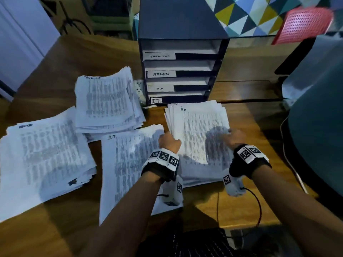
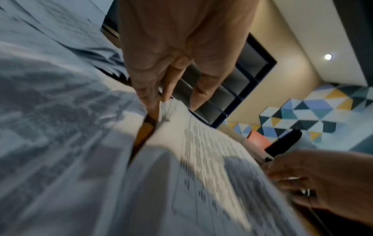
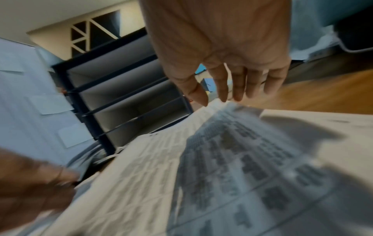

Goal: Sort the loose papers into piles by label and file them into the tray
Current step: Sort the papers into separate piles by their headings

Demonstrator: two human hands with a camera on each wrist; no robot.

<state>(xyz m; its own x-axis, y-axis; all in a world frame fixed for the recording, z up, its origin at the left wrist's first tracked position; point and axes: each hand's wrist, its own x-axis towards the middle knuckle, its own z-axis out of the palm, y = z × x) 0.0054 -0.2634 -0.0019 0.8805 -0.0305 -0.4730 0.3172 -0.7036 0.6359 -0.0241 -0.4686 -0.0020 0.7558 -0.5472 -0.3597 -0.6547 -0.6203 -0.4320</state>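
Four stacks of printed sheets lie on the wooden desk [image 1: 246,210]: an ADMIN pile [image 1: 46,160] at left, a task-list pile [image 1: 107,102] behind it, an I.T. pile [image 1: 128,169] in the middle and an H.R pile [image 1: 200,134] in front of the tray. The dark blue tiered tray [image 1: 178,39] stands at the back, its slots labelled TASK LIST, ADMIN, H.R and I.T. My left hand [image 1: 169,138] [image 2: 173,102] sets straight fingers [image 2: 149,95] against the H.R pile's [image 2: 201,159] left edge. My right hand [image 1: 229,133] [image 3: 220,99] touches the pile's [image 3: 222,159] right side with straight fingers.
A large grey covered shape [image 1: 315,112] crowds the desk's right side. A red mesh chair back [image 1: 304,25] shows behind it. A white power strip [image 1: 139,89] lies left of the tray. A dark cable [image 1: 258,204] loops by my right wrist.
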